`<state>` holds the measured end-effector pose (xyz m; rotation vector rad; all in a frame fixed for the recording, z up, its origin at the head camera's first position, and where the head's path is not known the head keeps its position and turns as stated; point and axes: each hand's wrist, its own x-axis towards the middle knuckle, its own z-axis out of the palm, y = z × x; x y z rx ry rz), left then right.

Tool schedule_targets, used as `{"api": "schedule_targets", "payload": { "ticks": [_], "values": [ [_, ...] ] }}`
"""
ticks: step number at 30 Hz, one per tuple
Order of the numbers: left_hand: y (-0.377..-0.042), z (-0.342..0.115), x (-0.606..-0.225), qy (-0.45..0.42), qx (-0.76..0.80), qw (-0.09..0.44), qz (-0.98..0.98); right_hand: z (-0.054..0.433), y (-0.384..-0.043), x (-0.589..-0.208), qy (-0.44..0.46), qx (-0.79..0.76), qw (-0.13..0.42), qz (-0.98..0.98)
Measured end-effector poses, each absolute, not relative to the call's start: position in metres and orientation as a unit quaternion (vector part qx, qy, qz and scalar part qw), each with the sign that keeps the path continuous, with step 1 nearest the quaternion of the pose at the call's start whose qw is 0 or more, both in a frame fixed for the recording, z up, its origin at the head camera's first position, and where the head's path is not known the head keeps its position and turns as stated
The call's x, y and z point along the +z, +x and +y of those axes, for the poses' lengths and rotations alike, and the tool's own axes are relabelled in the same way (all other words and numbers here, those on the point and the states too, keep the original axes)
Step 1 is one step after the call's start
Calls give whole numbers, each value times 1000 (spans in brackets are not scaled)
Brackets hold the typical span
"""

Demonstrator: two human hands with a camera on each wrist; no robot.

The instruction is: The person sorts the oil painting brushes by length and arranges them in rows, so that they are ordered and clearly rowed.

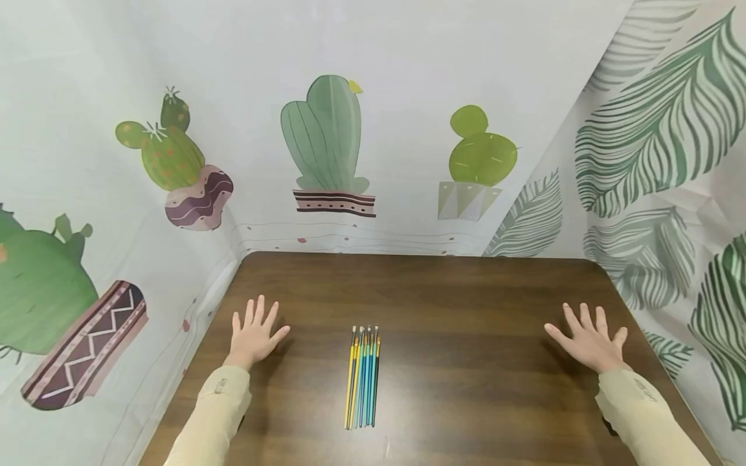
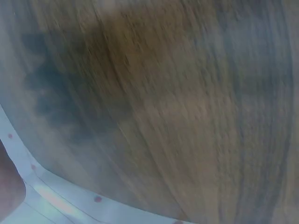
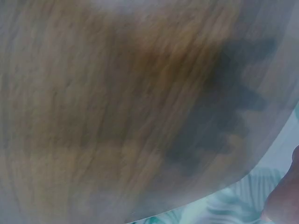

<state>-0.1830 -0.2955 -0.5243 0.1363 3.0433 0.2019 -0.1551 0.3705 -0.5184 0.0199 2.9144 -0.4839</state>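
Left hand (image 1: 253,336): fingers splayed wide, back of hand up, holding nothing. Right hand (image 1: 591,340): same, fingers spread, nothing gripped. Paintbrushes (image 1: 362,382) lie on the wood-grain counter (image 1: 466,362) between the two, nearer the left hand, well apart from the right. Laid side by side, bristle ends pointing away from the person; yellow handles toward the left hand, blue ones mid-row, a dark one toward the right hand. Both thumbs point inward. Wrist views show each hand's shadow on the counter. Cactus-print backdrop (image 1: 332,136) beyond the hands; leaf print (image 1: 658,129) out past the right one.
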Motion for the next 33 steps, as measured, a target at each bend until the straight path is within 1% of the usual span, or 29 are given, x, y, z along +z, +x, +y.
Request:
{"api": "schedule_targets", "payload": {
  "ticks": [3,8,10,16,23,28,33],
  "values": [
    [-183,-287,-527,62,63,36,995,360,-158,-517,-6,-155,84,984],
    [-182,-269,-535,101,64,3,993,334,-168,-518,-31,-140,50,988],
    [-181,-259,-539,122,65,-10,990,320,-172,-518,-43,-143,39,988],
    [-173,-228,-544,192,66,-36,978,269,-179,-516,-83,-182,30,979],
    [-157,-204,-555,296,68,-84,949,213,-175,-524,-146,-207,-16,967],
    [-146,-194,-562,333,90,-106,933,179,-164,-529,-178,-264,-15,948],
    [-137,-185,-563,319,126,-98,934,152,-154,-530,-195,-353,8,915]
  ]
}}
